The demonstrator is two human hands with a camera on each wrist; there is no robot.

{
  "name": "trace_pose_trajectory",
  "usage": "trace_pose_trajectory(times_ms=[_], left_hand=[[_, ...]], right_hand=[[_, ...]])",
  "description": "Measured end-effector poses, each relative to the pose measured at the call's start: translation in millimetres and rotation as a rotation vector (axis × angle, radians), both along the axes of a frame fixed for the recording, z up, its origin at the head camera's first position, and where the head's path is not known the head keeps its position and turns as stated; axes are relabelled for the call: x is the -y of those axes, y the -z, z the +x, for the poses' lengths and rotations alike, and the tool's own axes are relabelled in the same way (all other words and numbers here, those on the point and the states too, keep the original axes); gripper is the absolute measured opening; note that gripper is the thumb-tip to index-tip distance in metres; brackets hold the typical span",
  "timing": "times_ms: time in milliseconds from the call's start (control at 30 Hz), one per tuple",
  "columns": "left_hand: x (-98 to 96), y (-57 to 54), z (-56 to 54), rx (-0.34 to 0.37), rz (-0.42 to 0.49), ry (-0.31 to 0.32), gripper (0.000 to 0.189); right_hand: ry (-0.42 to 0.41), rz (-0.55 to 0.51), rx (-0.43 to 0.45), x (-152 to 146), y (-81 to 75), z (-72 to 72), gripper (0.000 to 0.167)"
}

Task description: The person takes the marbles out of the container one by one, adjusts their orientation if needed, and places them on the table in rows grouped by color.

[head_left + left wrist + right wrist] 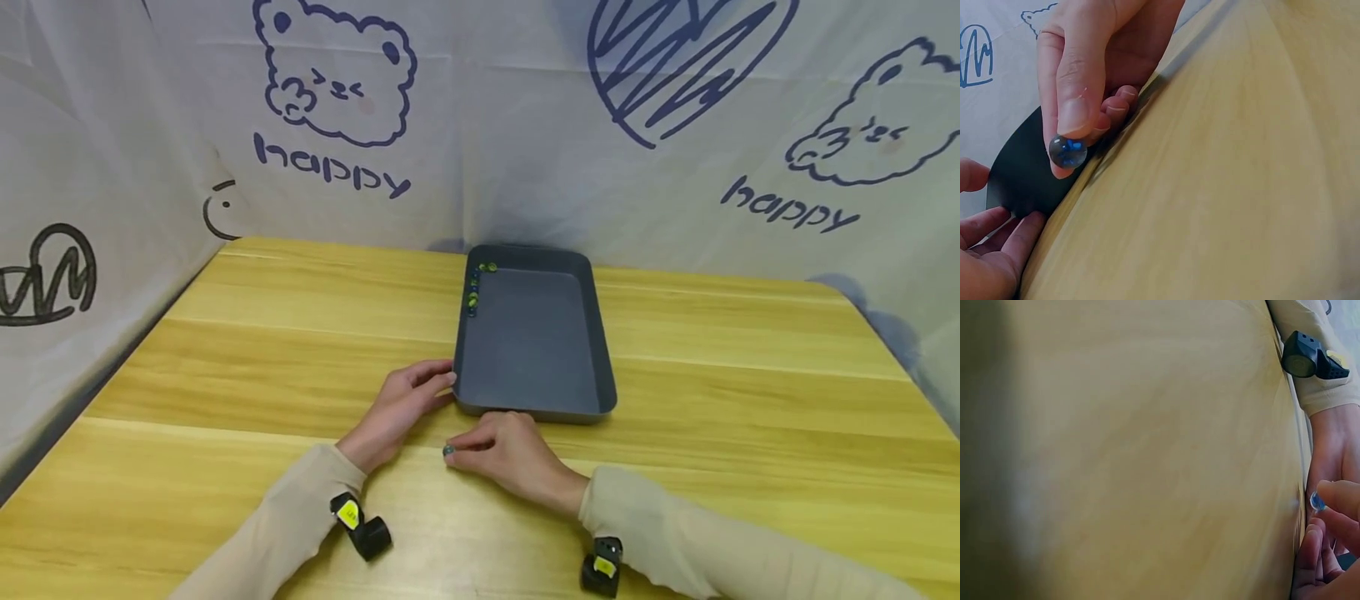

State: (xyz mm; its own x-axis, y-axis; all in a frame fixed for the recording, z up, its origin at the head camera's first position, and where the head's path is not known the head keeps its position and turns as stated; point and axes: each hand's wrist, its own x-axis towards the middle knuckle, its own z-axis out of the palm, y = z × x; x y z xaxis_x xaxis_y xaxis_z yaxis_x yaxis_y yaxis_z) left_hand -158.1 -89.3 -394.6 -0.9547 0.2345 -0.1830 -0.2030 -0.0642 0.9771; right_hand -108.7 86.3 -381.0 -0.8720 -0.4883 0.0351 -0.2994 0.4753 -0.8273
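My right hand (521, 460) pinches a clear glass marble (1067, 152) with blue inside between thumb and forefinger. It holds the marble low over the table, just in front of a dark grey rectangular tray (536, 414). The other fingers of that hand curl beneath the palm, beside the tray's front wall. With its fingertips, my left hand (392, 410) touches the outside of the tray at the near left corner. Inside the tray, several green and blue marbles (473, 298) line the far part of the left wall.
The tray stands on a wooden table (300, 333), its far end close to a white cloth (517, 158) with blue drawings. A small black camera (371, 537) is strapped to the left wrist and another black camera (602, 571) to the right.
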Motion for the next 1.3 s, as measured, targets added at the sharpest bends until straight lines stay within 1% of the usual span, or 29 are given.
trace_pose_trajectory(times_ms=[300,533,700,800,1067,1300], left_hand=[[-0.8,2.1,-0.2,-0.002,0.005,0.0,0.037],[-0.6,1.8,0.3,0.008,0.003,-0.005,0.037],[-0.9,1.4,-0.1,0.001,0.01,-0.007,0.037],[-1.1,0.8,-0.7,-0.007,0.013,-0.005,0.037],[-0.6,1.2,0.7,-0.001,0.008,-0.018,0.037],[-1.1,2.4,-0.1,-0.002,0.005,-0.011,0.036]], right_hand=[[-0.014,0.037,-0.016,1.2,0.9,-0.9,0.016],[-0.018,0.06,-0.021,0.9,0.1,-0.8,0.014],[-0.019,0.068,-0.009,1.4,-1.1,-1.4,0.015],[-0.018,0.068,-0.003,1.3,-1.7,-1.8,0.015],[-0.022,0.057,-0.002,1.4,0.2,-1.4,0.015],[-0.019,0.05,-0.004,0.4,1.1,-1.2,0.014]])
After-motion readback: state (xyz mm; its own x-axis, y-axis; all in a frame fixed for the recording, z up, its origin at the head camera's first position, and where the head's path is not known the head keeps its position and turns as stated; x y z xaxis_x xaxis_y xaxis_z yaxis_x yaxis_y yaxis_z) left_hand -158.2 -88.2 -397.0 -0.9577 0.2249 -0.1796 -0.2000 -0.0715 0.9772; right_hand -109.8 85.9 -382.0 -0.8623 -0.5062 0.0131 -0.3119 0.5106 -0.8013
